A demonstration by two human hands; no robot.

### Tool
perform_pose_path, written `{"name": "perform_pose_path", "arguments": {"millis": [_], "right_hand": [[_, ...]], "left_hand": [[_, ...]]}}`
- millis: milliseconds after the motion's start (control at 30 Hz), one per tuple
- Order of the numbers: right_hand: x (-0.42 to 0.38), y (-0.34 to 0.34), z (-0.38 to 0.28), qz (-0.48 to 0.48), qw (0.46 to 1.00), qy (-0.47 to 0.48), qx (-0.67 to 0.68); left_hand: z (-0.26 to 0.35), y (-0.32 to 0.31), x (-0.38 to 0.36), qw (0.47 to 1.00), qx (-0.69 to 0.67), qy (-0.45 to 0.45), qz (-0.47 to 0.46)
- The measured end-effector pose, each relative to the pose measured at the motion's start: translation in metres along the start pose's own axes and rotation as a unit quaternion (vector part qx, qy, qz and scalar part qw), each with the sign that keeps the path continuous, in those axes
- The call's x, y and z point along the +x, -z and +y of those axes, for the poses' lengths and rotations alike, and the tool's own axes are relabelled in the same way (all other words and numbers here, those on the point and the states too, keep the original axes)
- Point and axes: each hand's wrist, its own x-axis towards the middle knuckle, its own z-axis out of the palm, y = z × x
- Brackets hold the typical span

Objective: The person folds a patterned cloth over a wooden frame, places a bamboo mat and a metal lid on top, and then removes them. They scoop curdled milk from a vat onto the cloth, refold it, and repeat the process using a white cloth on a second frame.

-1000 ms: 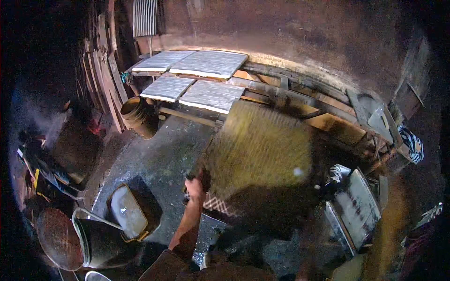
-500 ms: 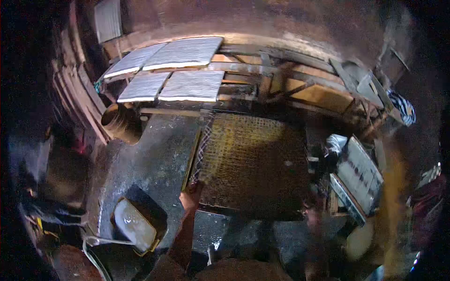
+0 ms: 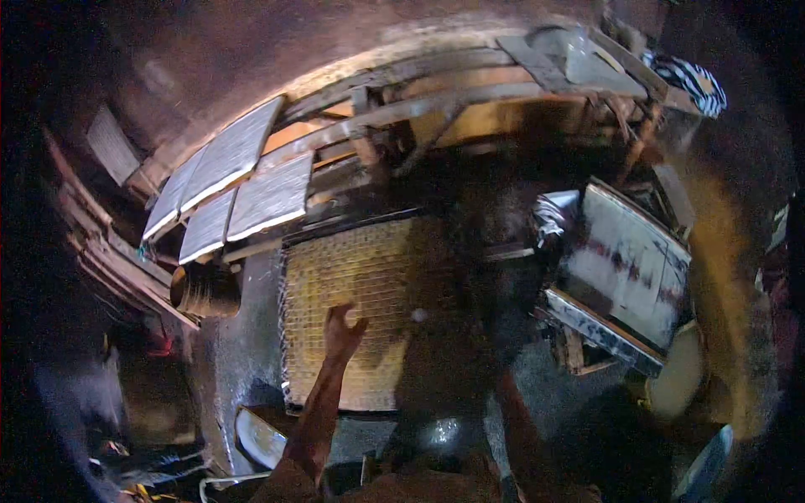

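Note:
My left hand (image 3: 344, 331) is raised over a yellow-brown woven panel (image 3: 369, 251) that looks like a mat or screen in a dark frame. Its thumb and fingers are apart, with nothing between them. Deep shadow covers the panel's right half. On that dark side my right hand (image 3: 502, 381) reaches forward, its fingers lost in the shadow, so I cannot tell what it holds.
Pale ribbed sheets (image 3: 268, 197) lean on a wooden rack (image 3: 402, 101) along the wall. A round container (image 3: 205, 289) lies at left. Near my left arm is a basin (image 3: 260, 440). To the right stand a stained whitish board (image 3: 629, 268) and a crumpled silvery bag (image 3: 556, 214).
My left hand has let go of the panel's left edge and now hovers open above its surface. The view has turned to the right and tilted.

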Motion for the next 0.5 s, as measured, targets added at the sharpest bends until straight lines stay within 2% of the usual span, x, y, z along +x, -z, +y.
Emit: {"name": "perform_pose_path", "arguments": {"millis": [67,133,200,233,300,333,400,433,467,500], "right_hand": [[0.032,-0.022,-0.021,-0.015,0.994,0.055,0.096],[0.044,-0.031,-0.044,-0.028,0.978,0.119,0.169],[0.035,-0.031,-0.059,-0.032,0.959,0.176,0.218],[0.017,-0.041,-0.072,-0.025,0.958,0.175,0.225],[-0.037,-0.057,-0.115,0.118,0.9,0.183,0.379],[-0.028,-0.041,-0.083,0.123,0.898,0.182,0.382],[-0.004,-0.002,0.012,0.154,0.941,0.206,0.219],[-0.02,-0.009,0.003,0.158,0.941,0.205,0.22],[-0.052,-0.031,-0.019,0.093,0.961,0.101,0.242],[-0.066,-0.038,-0.036,0.023,0.967,-0.003,0.254]], "left_hand": [[0.045,-0.03,0.046,0.996,-0.019,0.006,-0.09],[0.081,-0.06,0.09,0.988,-0.028,-0.071,-0.135],[0.122,-0.08,0.117,0.96,-0.132,0.025,-0.245],[0.119,-0.097,0.129,0.958,-0.129,0.024,-0.254],[0.096,-0.14,0.146,0.955,0.011,-0.201,-0.218],[0.092,-0.155,0.153,0.953,0.011,-0.202,-0.224],[0.091,-0.178,0.162,0.938,0.062,-0.234,-0.249],[0.115,-0.175,0.171,0.937,0.061,-0.235,-0.252],[0.158,-0.158,0.182,0.882,0.203,-0.167,-0.391],[0.185,-0.153,0.186,0.79,0.334,-0.089,-0.507]]}}
